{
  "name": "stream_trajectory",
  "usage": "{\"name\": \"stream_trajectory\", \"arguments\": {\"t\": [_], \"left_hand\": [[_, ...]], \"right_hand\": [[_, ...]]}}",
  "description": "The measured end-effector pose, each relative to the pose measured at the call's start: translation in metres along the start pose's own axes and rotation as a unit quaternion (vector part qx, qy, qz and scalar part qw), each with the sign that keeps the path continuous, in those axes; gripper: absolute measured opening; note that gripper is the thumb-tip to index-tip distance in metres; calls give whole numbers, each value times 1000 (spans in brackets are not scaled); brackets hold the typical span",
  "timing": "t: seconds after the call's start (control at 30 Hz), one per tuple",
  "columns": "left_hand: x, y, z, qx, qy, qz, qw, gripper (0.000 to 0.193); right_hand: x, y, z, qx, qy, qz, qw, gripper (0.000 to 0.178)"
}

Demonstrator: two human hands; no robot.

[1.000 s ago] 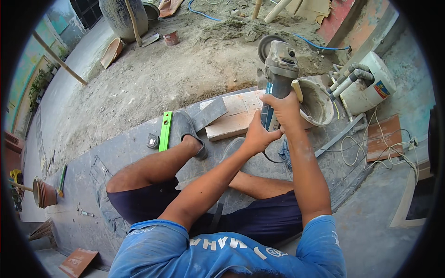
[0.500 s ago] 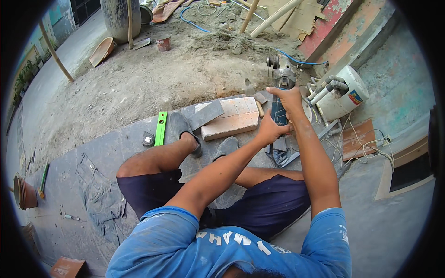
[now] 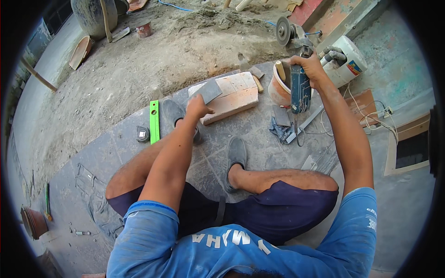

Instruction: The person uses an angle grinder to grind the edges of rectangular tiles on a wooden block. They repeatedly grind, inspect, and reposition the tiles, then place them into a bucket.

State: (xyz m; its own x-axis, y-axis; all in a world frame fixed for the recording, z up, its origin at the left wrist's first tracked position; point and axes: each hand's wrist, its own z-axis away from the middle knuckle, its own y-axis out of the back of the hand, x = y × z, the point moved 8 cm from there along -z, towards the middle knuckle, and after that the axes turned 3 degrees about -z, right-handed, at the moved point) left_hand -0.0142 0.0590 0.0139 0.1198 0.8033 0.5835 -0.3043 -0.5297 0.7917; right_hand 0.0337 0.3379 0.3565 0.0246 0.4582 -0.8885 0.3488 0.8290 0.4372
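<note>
At the left, a black tape measure [image 3: 143, 134] sat just beside a bright green level [image 3: 154, 127], and the left hand [image 3: 199, 107] reached to the near end of a grey slab [image 3: 208, 91] overlapping a pale block [image 3: 234, 99], its fingers partly curled, though whether they gripped the slab could not be told. Farther right, before a mortar-smeared bucket [image 3: 278, 91], the right hand [image 3: 310, 69] had its fingers wrapped around an angle grinder [image 3: 301, 90], held disc end up.

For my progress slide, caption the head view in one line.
Right hand holding an angle grinder, left hand at the grey tile piece on a pale block.
</note>
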Motion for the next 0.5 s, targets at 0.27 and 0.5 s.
{"name": "stream_trajectory", "arguments": {"t": [0.27,0.5], "left_hand": [[-30,-10,-56,29,-151,-41,987,142],[0,-2,-80,-60,-140,-27,988,106]], "right_hand": [[112,12,-62,-66,-50,41,996,72],[123,-9,-182,-48,-108,107,987,25]]}}
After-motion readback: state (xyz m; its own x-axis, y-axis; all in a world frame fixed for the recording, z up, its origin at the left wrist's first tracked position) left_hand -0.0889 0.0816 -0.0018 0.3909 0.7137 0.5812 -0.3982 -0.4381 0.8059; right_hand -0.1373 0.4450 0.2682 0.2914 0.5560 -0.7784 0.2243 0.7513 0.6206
